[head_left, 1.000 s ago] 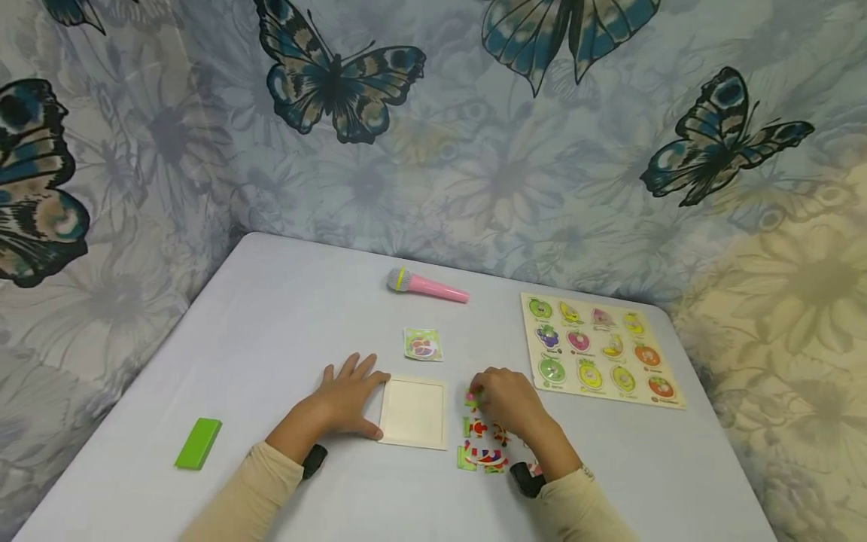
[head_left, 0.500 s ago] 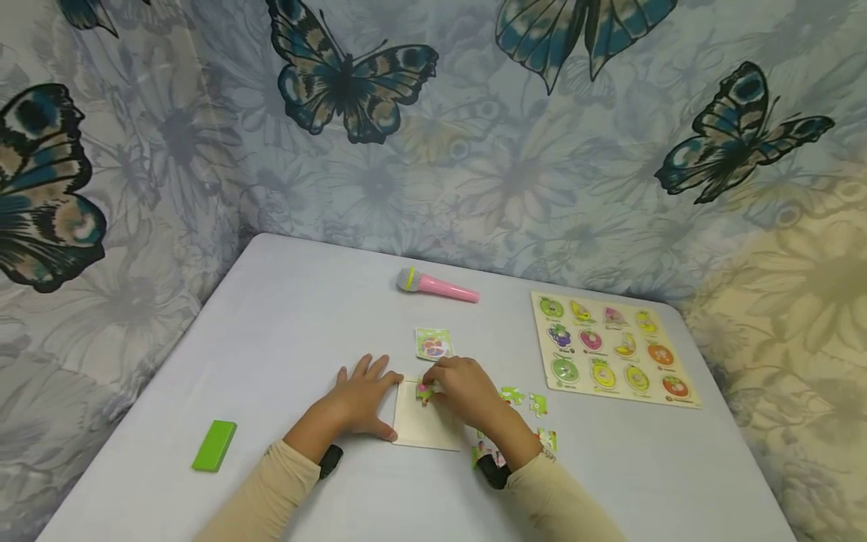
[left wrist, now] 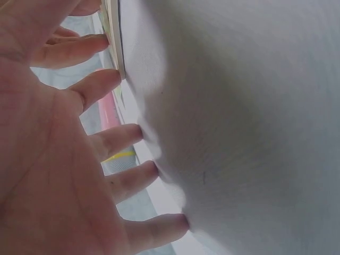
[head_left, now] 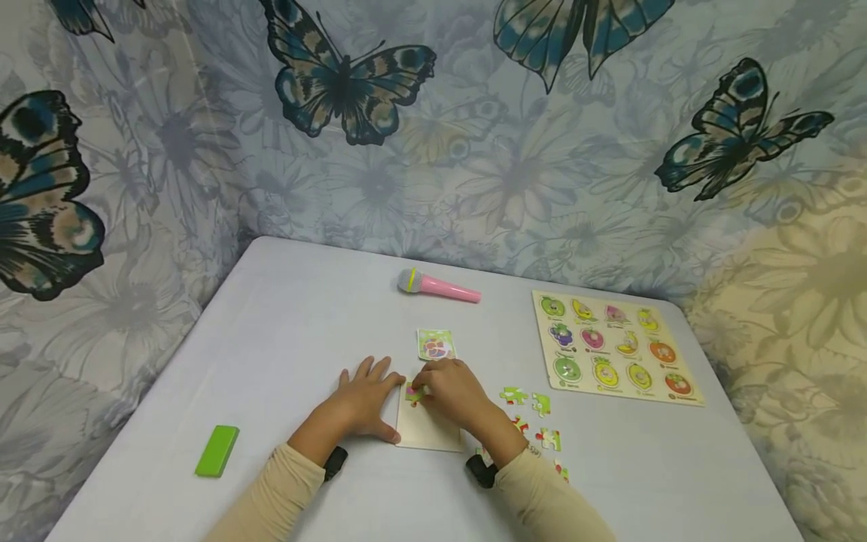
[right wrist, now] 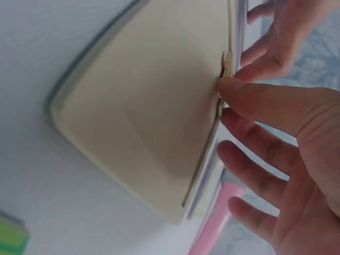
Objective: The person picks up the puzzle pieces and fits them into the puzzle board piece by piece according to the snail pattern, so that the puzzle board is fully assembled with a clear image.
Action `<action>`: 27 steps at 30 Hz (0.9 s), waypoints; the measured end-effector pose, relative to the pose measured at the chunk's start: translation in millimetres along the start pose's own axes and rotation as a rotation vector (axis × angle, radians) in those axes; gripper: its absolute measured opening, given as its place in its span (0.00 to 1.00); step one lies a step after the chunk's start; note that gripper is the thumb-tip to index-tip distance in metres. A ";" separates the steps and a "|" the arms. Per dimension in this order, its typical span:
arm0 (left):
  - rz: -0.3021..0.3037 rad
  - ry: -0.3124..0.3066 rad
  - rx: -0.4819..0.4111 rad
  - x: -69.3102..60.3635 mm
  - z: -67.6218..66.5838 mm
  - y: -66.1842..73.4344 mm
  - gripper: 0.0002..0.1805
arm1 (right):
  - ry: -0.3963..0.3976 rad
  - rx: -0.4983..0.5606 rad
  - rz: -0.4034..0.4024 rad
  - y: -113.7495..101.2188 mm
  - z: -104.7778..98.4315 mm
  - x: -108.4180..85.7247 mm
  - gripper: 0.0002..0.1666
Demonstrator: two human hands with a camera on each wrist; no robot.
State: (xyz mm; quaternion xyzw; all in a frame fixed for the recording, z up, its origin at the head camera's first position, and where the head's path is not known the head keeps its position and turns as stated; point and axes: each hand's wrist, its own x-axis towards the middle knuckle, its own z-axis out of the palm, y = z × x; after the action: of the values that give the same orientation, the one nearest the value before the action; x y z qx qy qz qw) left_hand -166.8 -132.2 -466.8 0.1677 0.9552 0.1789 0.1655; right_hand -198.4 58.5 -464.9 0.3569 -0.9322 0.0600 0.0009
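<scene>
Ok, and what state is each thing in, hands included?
Square cream tray: flat, mostly bare
Pink-and-green jigsaw piece: pinched at the tray's far-left corner
Left-hand grip: fingers spread, touching the tray
Right-hand grip: pinching that piece
Multicoloured jigsaw pieces: loose, some partly hidden
Pink-and-grey toy microphone: lying flat
Square printed card: flat, picture up
Rectangular cream fruit board: flat, pictures up
Green rectangular block: flat

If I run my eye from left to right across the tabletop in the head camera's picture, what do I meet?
Green block → left hand → pale square tray → loose puzzle pieces → fruit-picture board.
</scene>
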 end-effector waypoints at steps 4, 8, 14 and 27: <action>0.001 0.001 -0.018 0.1 5.2 -2.4 0.50 | 0.001 -0.015 0.005 -2.3 1.7 -0.4 0.14; -0.032 0.025 -0.046 -9.6 13.2 -13.0 0.51 | -0.011 -0.040 -0.034 -11.2 4.3 5.1 0.13; -0.089 0.042 -0.067 -29.4 16.6 -28.1 0.52 | -0.001 0.026 -0.092 -15.3 3.6 6.4 0.13; 0.015 0.001 -0.035 2.0 4.7 -4.0 0.50 | 0.032 0.028 -0.083 12.0 -3.7 -16.4 0.12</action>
State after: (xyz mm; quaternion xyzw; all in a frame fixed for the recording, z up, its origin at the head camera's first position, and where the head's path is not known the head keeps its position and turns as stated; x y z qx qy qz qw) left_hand -167.9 -133.6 -473.0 0.1717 0.9508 0.1967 0.1665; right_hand -194.3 78.7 -463.3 0.3941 -0.9156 0.0786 0.0132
